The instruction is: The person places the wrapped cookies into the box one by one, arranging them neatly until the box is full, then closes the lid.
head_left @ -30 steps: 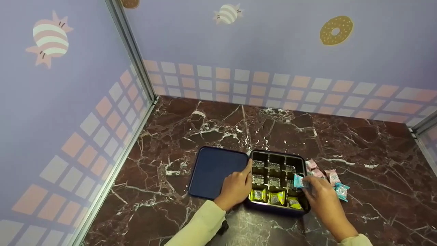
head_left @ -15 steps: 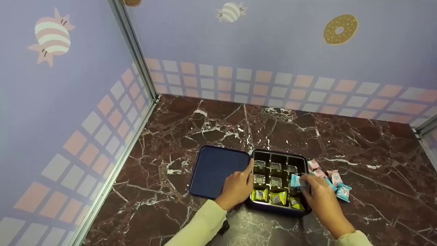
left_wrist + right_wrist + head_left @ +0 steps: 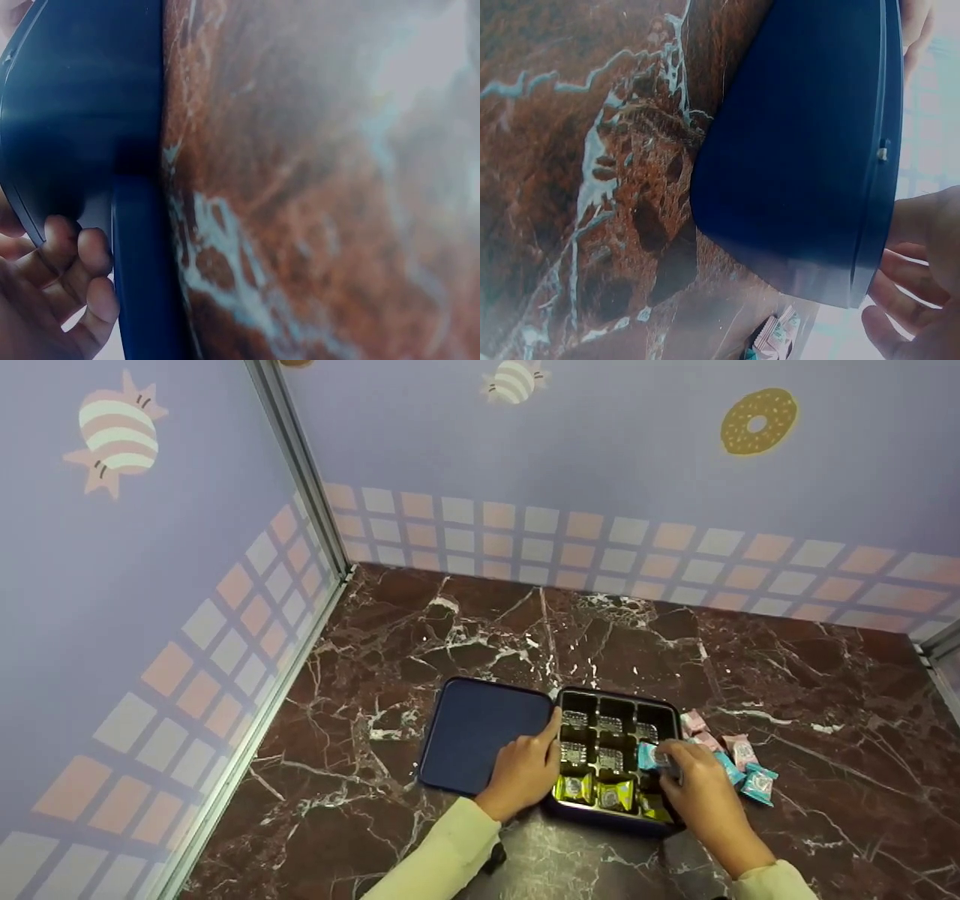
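A navy tin (image 3: 615,826) holds a nine-compartment tray. Yellow-wrapped candies (image 3: 574,788) fill its near row. My left hand (image 3: 523,769) rests on the tin's left edge beside the lid, its index finger straight along the rim. In the left wrist view, the other fingers (image 3: 94,251) bend loosely beside the tin's side wall. My right hand (image 3: 703,787) pinches a blue-wrapped candy (image 3: 648,756) down at the right compartment of the middle row, and partly covers it. The right wrist view shows the tin's outer wall (image 3: 795,142) with my fingers (image 3: 904,296) at its rim.
The navy lid (image 3: 480,731) lies flat, left of the tin. Right of the tin, pink candies (image 3: 742,751) and blue candies (image 3: 759,785) lie loose on the brown marbled surface (image 3: 480,622). Patterned panels (image 3: 600,450) stand at the back and sides.
My right hand has brought the blue candy slightly left and down into the right middle compartment. The left hand stays on the tin's edge; the whole head view has shifted slightly.
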`<state>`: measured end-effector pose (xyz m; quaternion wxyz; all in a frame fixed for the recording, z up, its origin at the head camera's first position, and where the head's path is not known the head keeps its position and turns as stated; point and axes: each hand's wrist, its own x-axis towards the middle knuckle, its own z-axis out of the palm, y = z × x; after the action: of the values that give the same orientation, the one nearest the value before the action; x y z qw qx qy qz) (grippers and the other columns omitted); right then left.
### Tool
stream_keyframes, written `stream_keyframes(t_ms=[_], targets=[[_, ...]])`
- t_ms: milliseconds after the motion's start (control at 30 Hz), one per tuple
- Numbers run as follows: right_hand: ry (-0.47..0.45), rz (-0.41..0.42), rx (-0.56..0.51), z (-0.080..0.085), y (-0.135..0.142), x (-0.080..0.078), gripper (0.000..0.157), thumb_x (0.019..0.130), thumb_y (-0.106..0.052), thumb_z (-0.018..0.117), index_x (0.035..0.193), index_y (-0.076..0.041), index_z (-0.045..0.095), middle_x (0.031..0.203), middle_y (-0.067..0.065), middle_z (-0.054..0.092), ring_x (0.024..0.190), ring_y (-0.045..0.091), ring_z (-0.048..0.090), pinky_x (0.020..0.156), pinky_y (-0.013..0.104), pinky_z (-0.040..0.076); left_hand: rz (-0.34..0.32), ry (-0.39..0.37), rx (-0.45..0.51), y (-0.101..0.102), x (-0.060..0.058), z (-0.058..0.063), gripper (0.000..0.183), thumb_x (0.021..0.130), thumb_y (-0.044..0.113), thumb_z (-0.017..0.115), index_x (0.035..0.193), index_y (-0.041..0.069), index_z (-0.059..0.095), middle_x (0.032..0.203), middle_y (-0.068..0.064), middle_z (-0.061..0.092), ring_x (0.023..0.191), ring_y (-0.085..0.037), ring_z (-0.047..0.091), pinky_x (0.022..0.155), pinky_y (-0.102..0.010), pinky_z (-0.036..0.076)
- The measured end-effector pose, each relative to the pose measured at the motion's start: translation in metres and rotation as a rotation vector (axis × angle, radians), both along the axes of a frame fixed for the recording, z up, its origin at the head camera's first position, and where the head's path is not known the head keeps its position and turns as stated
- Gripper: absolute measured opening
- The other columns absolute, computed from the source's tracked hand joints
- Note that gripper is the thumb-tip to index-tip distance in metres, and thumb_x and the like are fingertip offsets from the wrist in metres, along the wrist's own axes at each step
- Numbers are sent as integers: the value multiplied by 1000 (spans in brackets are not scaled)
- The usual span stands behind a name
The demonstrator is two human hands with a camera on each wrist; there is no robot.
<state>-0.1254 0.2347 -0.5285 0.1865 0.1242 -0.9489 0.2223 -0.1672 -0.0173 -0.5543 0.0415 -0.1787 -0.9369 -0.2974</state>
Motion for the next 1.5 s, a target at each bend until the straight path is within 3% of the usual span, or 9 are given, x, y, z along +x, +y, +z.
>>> stream_keyframes(t_ms=[300,667,1133,1267,1500], targets=[[42,7,-32,-3,-3,-3,24,71,8,75,92,-2,69,94,15,69,89,34,65,76,47,52,-8,-9,-4,0,0,-2,50,101,25,41,151,19,37,49,6,35,41,-10,26,43,-26,22],[90,37,0,-7,-3,-6,22,66,13,77,79,-4,70,94,14,70,87,34,66,74,46,53,-4,3,-6,1,-1,-3,51,100,24,43,150,18,38,50,2,43,42,-11,32,43,-28,27],[103,27,-44,-7,-3,-5,20,68,9,78,81,-3,70,93,14,70,88,33,64,78,45,50,7,13,-23,1,-1,-3,51,99,24,43,150,18,39,50,3,42,44,-11,34,44,-29,30],[105,11,-49,-6,-2,-4,19,69,7,79,82,-3,70,94,14,69,89,32,64,80,44,49,2,20,-14,2,-1,-3,50,100,24,43,149,18,39,49,4,39,42,-10,30,43,-27,26],[63,-33,-64,-3,0,0,17,73,3,78,89,-1,70,100,15,68,95,34,63,84,47,49,-4,25,-1,1,-1,-4,50,100,24,43,149,18,39,50,3,43,41,-11,30,42,-27,24]])
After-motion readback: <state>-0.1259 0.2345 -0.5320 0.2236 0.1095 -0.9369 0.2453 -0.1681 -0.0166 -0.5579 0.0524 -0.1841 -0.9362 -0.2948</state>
